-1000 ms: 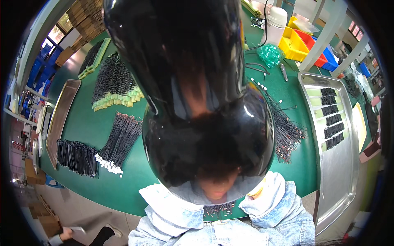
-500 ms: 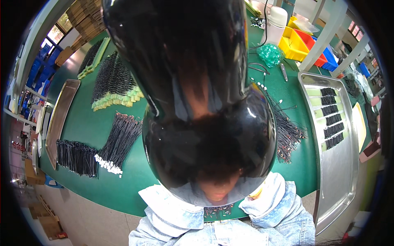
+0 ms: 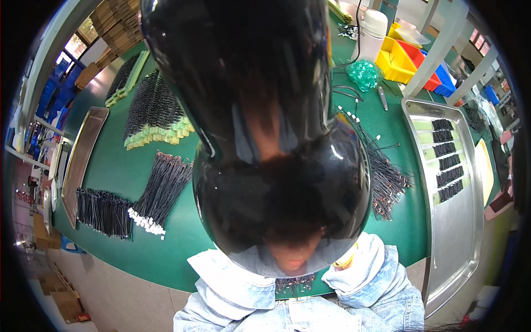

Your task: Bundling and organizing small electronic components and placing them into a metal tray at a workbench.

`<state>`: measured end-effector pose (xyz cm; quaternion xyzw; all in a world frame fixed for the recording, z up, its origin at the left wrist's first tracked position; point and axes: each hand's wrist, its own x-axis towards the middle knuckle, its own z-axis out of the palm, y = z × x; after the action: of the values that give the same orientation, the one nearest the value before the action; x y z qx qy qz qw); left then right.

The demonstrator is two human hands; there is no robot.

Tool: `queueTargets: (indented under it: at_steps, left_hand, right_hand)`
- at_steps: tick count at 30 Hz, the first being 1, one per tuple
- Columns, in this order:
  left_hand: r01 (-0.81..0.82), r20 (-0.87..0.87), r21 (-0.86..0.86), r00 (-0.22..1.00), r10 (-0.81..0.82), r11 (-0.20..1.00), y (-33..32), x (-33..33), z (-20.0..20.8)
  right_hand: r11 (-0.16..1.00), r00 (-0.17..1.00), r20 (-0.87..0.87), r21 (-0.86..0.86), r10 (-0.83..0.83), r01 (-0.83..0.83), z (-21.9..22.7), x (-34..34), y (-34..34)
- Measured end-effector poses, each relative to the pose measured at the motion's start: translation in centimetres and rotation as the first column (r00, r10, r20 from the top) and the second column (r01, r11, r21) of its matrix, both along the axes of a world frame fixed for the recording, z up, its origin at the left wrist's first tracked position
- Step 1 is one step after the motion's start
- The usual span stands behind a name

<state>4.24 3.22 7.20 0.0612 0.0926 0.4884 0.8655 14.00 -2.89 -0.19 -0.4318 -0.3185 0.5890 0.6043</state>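
Observation:
A large glossy black object (image 3: 282,210) fills the middle of the view and hides both my hands. My sleeves, in pale blue denim, reach in under its lower edge, the left sleeve (image 3: 232,282) and the right sleeve (image 3: 365,271). What my hands hold or touch cannot be seen. Below the black object, a few thin dark wires with coppery ends (image 3: 296,283) show between the sleeves. To its right lies a loose fan of black wires (image 3: 387,188); on its left is a bundle of black wires with white connectors (image 3: 160,188).
Another black wire bundle (image 3: 104,213) lies beside a metal tray (image 3: 86,160) at left. Farther back are black wire stacks with yellow-green ends (image 3: 155,110). At right, a metal tray (image 3: 456,238) holds several small black bundles. Yellow bins (image 3: 395,58) and green plastic (image 3: 364,74) stand behind.

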Motion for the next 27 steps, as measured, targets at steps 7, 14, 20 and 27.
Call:
queueTargets:
  at_steps: [7,14,20,27]
  left_hand:
    - [0.193,0.217,-0.247,0.966,-0.140,0.949,1.5,-0.8,-2.1]
    - [0.506,0.065,-0.219,0.861,-0.505,0.834,3.5,-2.4,-3.3]
    - [0.793,-0.054,-0.284,0.547,-0.835,0.538,7.0,-4.2,-3.0]
    - [0.314,-0.073,-0.041,0.946,-0.316,0.949,1.7,-1.0,0.1]
  right_hand:
    - [0.997,0.994,0.082,-0.022,0.071,-0.070,-0.6,0.2,-0.1]
    - [0.998,0.997,-0.064,-0.049,-0.030,0.027,-1.3,0.1,-0.2]
    - [0.998,0.997,0.051,-0.011,-0.063,0.064,-1.0,-0.3,0.0]
    - [0.993,0.974,0.206,0.089,-0.091,0.074,-1.1,-0.9,0.3]
